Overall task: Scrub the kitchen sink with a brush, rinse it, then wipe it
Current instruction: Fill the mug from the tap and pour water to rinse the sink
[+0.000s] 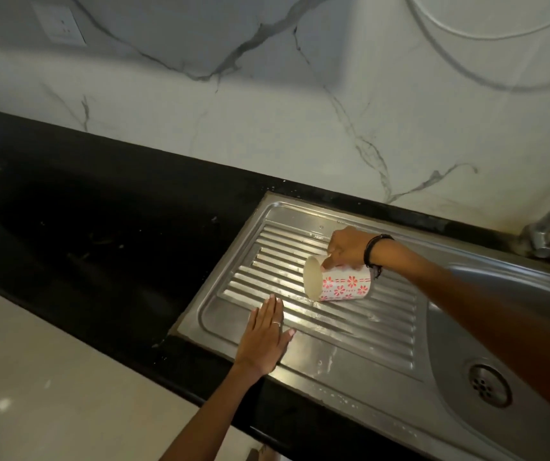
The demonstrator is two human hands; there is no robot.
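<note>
My right hand (346,249) grips the tipped cup (338,282) over the draining board (350,331), seemingly pouring; left hand (263,334) lies flat, fingers straight.

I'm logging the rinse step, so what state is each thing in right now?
Cup: tipped on its side, mouth toward the counter, held by the right hand.
Left hand: flat, fingers straight, on the drainboard.
Drainboard: wet.
Drain: unplugged.
</note>
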